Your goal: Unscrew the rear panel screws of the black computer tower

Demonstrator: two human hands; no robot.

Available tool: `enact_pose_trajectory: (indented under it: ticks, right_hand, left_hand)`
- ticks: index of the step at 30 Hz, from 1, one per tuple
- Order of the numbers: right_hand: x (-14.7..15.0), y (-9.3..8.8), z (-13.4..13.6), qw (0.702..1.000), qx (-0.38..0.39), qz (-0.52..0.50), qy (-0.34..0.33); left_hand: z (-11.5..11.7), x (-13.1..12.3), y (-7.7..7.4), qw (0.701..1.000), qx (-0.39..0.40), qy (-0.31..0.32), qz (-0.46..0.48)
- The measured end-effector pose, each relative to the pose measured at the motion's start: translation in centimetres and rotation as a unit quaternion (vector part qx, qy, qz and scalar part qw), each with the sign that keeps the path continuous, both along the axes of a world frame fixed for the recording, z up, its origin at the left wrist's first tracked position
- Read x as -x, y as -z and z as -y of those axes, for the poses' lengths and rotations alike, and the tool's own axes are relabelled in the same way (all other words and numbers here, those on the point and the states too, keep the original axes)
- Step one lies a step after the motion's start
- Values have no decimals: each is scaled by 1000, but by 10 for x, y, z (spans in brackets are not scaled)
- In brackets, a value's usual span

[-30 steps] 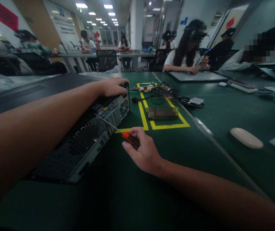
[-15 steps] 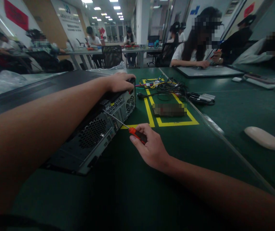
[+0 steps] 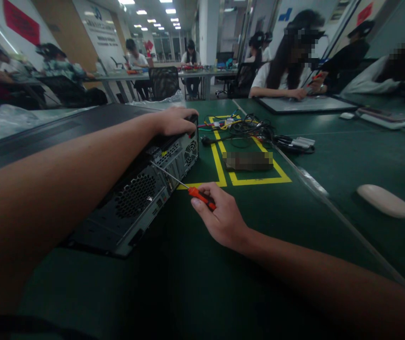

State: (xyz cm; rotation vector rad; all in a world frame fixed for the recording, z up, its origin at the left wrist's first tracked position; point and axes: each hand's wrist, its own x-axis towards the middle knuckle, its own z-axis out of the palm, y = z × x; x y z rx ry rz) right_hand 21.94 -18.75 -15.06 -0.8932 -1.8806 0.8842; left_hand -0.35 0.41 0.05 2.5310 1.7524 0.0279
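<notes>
A: Hands first. Right hand (image 3: pixel 223 218)?
B: Closed round the red handle of a screwdriver (image 3: pixel 202 198), thumb on top, low over the surface (image 3: pixel 266 245). The shaft runs up and left out of the fist. Its tip is at the rear panel of the computer case (image 3: pixel 110 229), between the big vent grille (image 3: pixel 134 194) and the small fan (image 3: pixel 190 153). Whether it sits in a screw head is too small to tell.
A: Left hand (image 3: pixel 176 122)?
B: Palm down, fingers curled over the far top corner of the case, gripping it. Nothing loose in it.
A: How does the case lie?
B: Flat on the surface. The rear panel's long edge runs near-left to far-right and faces the right hand. The panel is to the left of that hand, and the screwdriver's long axis meets it close to square. The right hand is nearer the tip's spot. The left is farther along, above the small fan.
A: Beyond?
B: Yellow tape outline (image 3: pixel 219 171) just past the case, cables (image 3: pixel 248 126) at its far end, a white oval object (image 3: pixel 384 200) well off right. A co-worker (image 3: pixel 262 82) sits across the surface, hands well apart from these.
</notes>
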Motion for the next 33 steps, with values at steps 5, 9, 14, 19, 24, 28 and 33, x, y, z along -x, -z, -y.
enact_pose_trajectory:
  ticks: [5,9,14,19,24,28,33]
  right_hand:
    - [0,1,-1,1000,-9,6,3]
    - [0,0,0,1000,-9,7,0]
    - [1,4,1,1000,10,-12,-2]
    - [2,7,-1,1000,4,-14,1]
    - [1,5,-1,1000,8,2,5]
    - [1,3,0,1000,6,5,5]
    - [1,2,1,1000,10,4,2]
  left_hand:
    - [0,1,0,1000,-6,0,-21]
    - [-1,2,0,1000,-7,4,-26]
    - [-2,3,1,1000,-3,12,-4]
    - [-4,5,3,1000,1,12,14]
    - [-4,5,3,1000,-7,6,-2]
    - [-1,3,1,1000,-4,-4,-18]
    - [-1,4,2,1000,-1,-2,-12]
